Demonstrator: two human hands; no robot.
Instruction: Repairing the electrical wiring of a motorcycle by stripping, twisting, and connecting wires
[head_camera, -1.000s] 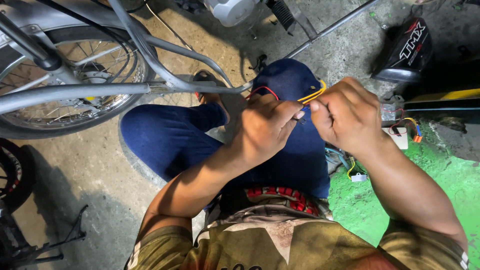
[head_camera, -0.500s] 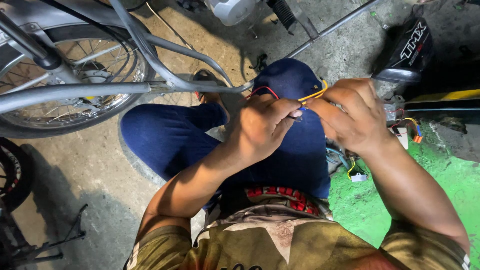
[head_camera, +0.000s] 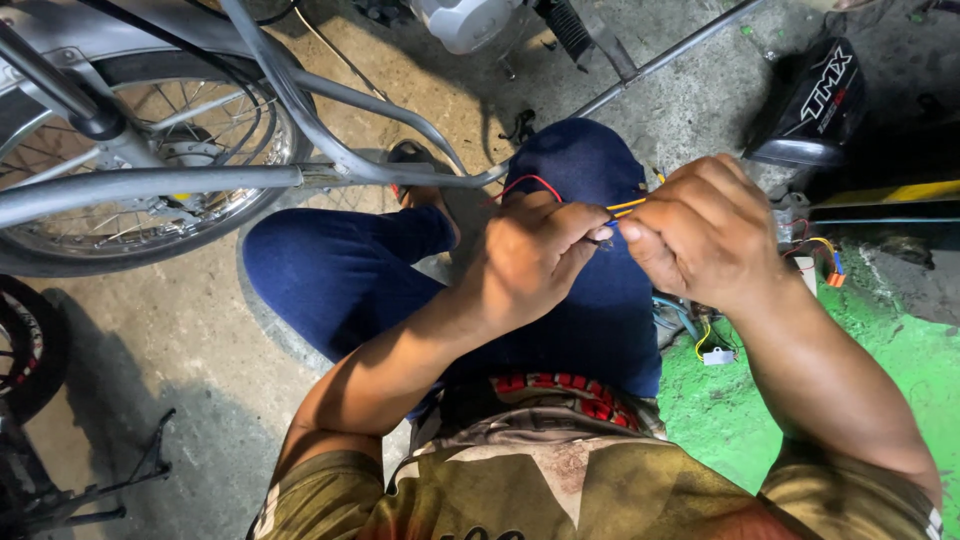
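Left hand: the left hand is closed, fingertips pinching the yellow wires just above the person's raised knee.
Right hand: the right hand is closed too, thumb and forefinger nipping the same wire ends, the two hands touching fingertip to fingertip.
Wires: two yellow strands run side by side between the hands; one red wire loops over the back of the left hand.
Knee: blue trousers lie directly beneath the hands.
Floor, right: a loose connector bundle and a small white plug lie near the right forearm.
Beyond: one spoked wheel and grey frame tubes, well apart to the left.
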